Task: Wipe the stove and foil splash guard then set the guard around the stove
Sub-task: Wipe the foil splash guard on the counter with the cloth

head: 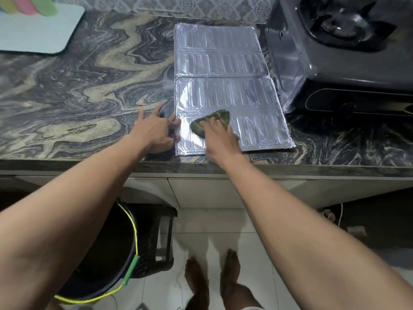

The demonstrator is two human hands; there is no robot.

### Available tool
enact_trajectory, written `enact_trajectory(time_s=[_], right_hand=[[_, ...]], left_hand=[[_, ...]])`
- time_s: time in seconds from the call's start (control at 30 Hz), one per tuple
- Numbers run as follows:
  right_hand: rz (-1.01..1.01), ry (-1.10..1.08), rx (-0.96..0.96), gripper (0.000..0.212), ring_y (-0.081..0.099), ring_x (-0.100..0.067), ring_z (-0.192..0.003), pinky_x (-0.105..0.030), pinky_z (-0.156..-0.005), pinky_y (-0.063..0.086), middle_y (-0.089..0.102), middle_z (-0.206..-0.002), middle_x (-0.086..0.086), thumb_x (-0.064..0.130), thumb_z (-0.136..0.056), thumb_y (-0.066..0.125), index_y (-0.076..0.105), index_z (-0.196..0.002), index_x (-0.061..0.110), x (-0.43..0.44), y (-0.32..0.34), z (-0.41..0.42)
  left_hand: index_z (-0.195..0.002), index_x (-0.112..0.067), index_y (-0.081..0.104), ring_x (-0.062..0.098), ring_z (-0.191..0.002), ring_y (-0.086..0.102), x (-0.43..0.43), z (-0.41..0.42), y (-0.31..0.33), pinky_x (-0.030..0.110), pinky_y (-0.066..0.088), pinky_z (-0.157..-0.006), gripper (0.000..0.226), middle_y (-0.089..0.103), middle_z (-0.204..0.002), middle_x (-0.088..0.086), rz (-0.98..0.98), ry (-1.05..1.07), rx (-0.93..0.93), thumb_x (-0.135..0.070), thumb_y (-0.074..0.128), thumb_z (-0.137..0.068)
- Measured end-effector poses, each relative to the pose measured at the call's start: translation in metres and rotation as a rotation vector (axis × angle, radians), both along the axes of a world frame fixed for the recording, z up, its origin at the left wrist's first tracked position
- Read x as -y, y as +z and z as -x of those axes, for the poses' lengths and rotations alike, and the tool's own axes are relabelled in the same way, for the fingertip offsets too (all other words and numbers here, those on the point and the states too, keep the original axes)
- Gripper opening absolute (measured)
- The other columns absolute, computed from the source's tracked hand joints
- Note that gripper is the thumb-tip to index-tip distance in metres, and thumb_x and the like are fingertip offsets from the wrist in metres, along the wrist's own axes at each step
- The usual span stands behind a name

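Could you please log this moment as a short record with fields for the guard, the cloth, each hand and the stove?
guard: foil splash guard lying flat on the marble counter, left of the stove
cloth: green cloth pressed on the guard's near panel
right hand: right hand on the cloth, fingers spread
left hand: left hand steadying the guard's left edge
stove: dark gas stove at the right, no guard around it yet

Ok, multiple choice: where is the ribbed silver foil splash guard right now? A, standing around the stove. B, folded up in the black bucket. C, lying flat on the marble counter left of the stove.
C: the ribbed silver foil splash guard lies flat on the marble counter, left of the dark gas stove, with the right hand pressing a green cloth on it.
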State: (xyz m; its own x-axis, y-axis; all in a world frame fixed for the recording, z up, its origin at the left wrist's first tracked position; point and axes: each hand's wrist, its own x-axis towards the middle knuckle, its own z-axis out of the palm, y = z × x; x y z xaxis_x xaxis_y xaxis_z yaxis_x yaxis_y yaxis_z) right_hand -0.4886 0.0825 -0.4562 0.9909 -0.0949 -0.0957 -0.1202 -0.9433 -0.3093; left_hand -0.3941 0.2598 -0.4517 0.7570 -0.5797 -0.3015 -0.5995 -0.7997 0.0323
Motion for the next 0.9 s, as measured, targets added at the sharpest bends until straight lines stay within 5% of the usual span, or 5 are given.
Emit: enact_trajectory(time_s=[0.27,0.6,0.73,0.8,0.9], right_hand=[[-0.071,0.217,-0.021,0.078,0.009,-0.023,-0.151,-0.043,-0.123,-0.001,0.014,-0.164,-0.008,-0.009,-0.085,0.053,0.030,-0.153,0.021,-0.002,-0.002,0.035],[-0.053,0.057,-0.093,0.074,0.018,-0.023,-0.150,-0.043,-0.123,0.007,0.025,-0.161,-0.005,-0.011,-0.085,0.050,0.036,-0.149,0.023,0.084,0.011,0.058],[0.036,0.035,-0.037,0.066,0.036,-0.028,-0.131,-0.043,-0.108,0.032,0.049,-0.143,-0.002,-0.006,-0.081,0.056,0.046,-0.141,0.022,0.099,0.019,0.060],[0.052,0.038,-0.007,0.062,0.041,-0.026,-0.118,-0.040,-0.095,0.035,0.056,-0.132,0.002,-0.003,-0.081,0.058,0.050,-0.136,0.024,0.101,0.019,0.061],[-0.040,-0.036,-0.003,0.058,0.048,-0.028,-0.109,-0.039,-0.089,0.038,0.064,-0.121,-0.002,-0.005,-0.083,0.054,0.056,-0.132,0.024,0.104,0.022,0.057]], left_hand=[[-0.158,-0.030,0.026,0.030,-0.155,-0.004,0.005,0.006,0.010,0.070,0.000,-0.117,0.063,0.016,-0.167,-0.005,-0.045,0.024,-0.003,-0.039,0.045,-0.099],[-0.146,-0.028,0.041,0.033,-0.154,0.007,0.013,0.012,0.012,0.072,0.004,-0.116,0.056,0.041,-0.157,0.007,-0.062,0.091,0.001,-0.037,0.048,-0.092],[-0.130,-0.022,0.056,0.036,-0.154,0.011,0.026,0.018,0.017,0.074,0.006,-0.114,0.045,0.052,-0.148,0.006,-0.059,0.162,0.008,-0.032,0.048,-0.087],[-0.105,-0.021,0.067,0.039,-0.153,0.011,0.037,0.024,0.022,0.075,0.005,-0.114,0.027,0.055,-0.145,0.005,-0.055,0.203,0.036,-0.027,0.047,-0.089],[-0.068,-0.014,0.059,0.043,-0.151,0.015,0.053,0.035,0.027,0.076,0.007,-0.113,0.022,0.063,-0.132,0.009,-0.106,0.264,0.086,-0.018,0.049,-0.088]])
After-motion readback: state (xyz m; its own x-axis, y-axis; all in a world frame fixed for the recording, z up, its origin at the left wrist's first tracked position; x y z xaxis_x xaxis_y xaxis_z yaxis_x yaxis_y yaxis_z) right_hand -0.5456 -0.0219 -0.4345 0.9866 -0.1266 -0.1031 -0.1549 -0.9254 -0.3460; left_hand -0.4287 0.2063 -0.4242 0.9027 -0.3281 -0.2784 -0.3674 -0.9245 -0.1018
